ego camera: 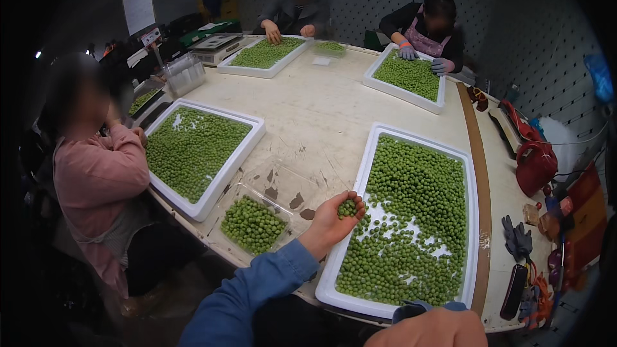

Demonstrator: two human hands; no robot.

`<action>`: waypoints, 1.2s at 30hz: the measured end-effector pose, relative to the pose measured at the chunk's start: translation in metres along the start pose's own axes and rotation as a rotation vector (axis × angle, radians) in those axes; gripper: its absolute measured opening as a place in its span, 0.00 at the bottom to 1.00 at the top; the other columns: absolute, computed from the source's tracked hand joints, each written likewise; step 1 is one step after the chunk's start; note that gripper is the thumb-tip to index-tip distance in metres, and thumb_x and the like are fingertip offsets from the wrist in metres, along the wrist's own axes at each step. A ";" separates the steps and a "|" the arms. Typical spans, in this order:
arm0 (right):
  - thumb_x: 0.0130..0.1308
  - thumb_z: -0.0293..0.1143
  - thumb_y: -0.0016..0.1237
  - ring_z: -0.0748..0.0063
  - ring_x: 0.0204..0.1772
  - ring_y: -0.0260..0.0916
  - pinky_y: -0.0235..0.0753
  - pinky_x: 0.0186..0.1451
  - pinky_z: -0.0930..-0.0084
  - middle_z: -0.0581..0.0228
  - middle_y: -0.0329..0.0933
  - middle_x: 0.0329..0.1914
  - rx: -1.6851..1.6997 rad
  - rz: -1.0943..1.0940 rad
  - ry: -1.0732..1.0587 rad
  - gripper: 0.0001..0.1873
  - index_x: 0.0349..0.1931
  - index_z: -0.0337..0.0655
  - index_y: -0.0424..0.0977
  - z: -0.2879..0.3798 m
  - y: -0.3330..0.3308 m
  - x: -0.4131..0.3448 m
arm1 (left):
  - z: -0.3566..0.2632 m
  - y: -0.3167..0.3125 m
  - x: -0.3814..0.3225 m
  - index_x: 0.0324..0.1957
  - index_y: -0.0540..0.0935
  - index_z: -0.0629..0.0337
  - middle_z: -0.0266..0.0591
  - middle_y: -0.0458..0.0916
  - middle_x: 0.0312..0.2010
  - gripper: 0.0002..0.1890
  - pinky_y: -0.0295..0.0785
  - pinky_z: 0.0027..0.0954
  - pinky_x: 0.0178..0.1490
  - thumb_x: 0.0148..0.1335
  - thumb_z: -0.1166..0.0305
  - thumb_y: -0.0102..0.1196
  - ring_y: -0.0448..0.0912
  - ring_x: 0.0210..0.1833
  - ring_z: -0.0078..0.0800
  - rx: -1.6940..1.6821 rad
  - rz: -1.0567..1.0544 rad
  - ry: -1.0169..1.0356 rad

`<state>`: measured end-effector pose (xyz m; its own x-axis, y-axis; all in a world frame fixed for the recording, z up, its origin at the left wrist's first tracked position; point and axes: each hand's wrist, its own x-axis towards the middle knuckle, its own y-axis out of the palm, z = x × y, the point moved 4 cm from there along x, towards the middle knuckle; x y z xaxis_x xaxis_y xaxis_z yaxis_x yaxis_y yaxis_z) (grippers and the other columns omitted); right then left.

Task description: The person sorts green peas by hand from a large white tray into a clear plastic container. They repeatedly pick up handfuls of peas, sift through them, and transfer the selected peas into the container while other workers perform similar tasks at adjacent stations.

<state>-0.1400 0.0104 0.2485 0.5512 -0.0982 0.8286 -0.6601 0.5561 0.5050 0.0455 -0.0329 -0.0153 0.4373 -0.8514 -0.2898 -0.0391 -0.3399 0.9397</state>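
My left hand (332, 224) is cupped, palm up, around several small round green fruits (346, 209). It is over the left rim of a white foam tray (476, 250) in front of me. Loose green fruits (414, 173) fill that tray, thickly at the far end, with bare white patches across its middle. My right hand (429, 330) shows only in part at the bottom edge, by the tray's near rim. Its fingers are hidden, so I cannot tell what it holds. Left of my left hand, a clear plastic clamshell box (284, 217) with its lid folded back holds more green fruits (253, 224).
A person in pink sits left by another foam tray (258, 135). Two people work across the table (308, 101) at trays (270, 73) (368, 79). On the right lie gloves (518, 238), a phone-like dark case (514, 291) and a red jug (535, 166). Clear boxes (185, 74) stand far left.
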 end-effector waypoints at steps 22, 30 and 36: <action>0.68 0.53 0.48 0.76 0.11 0.48 0.76 0.46 0.39 0.73 0.51 0.09 -0.224 -0.041 0.142 0.30 0.13 0.46 0.57 0.001 0.050 -0.027 | 0.006 0.012 -0.027 0.40 0.73 0.68 0.45 0.72 0.36 0.07 0.75 0.33 0.47 0.69 0.72 0.47 0.73 0.41 0.34 -0.165 0.054 -0.071; 0.74 0.58 0.23 0.71 0.16 0.59 0.74 0.45 0.42 0.69 0.60 0.10 -0.883 -0.325 0.514 0.34 0.13 0.47 0.59 0.039 0.022 -0.099 | -0.086 0.046 -0.141 0.39 0.77 0.64 0.38 0.76 0.30 0.11 0.66 0.21 0.29 0.70 0.66 0.47 0.72 0.29 0.22 0.287 -0.146 0.339; 0.71 0.60 0.28 0.73 0.15 0.55 0.74 0.41 0.52 0.72 0.57 0.10 -0.950 -0.501 0.504 0.34 0.13 0.45 0.59 0.048 0.008 -0.122 | -0.185 0.010 -0.165 0.48 0.79 0.65 0.40 0.78 0.45 0.15 0.69 0.29 0.52 0.70 0.64 0.47 0.75 0.45 0.30 1.793 -0.194 0.733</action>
<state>-0.2369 -0.0133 0.1630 0.9196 -0.2611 0.2936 0.2123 0.9590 0.1878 0.1391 0.1782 0.0760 0.7592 -0.6142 0.2153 -0.4687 -0.7454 -0.4740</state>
